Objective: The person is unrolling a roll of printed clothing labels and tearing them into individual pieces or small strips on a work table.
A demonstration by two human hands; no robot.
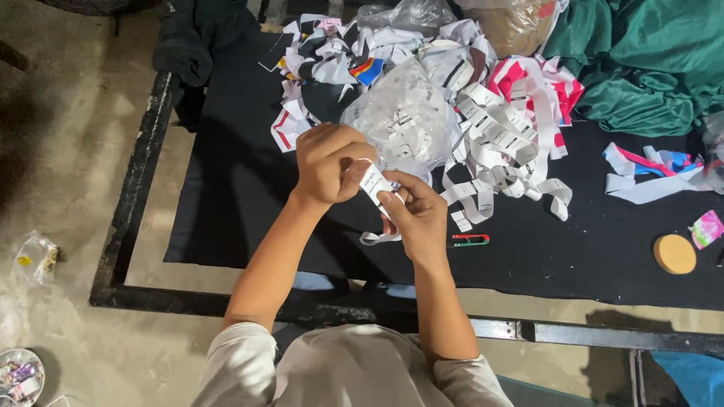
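Note:
My left hand (pixel 329 161) and my right hand (pixel 416 215) meet above a black cloth-covered table (pixel 226 196). Both pinch a small white printed label strip (pixel 373 181) between their fingers; its loose tail (pixel 377 237) curls down onto the cloth. Just beyond the hands lies a clear plastic bag (pixel 407 120) stuffed with more white labels. A long pile of white label ribbon (pixel 498 143) spreads to the right of the bag.
A small red and green thread snipper (pixel 470 240) lies on the cloth by my right hand. A round tan disc (pixel 674 254) and a pink wrapper (pixel 707 228) sit far right. Green fabric (pixel 641 60) is heaped at the back right. Dark cloth (pixel 196 38) hangs at the back left.

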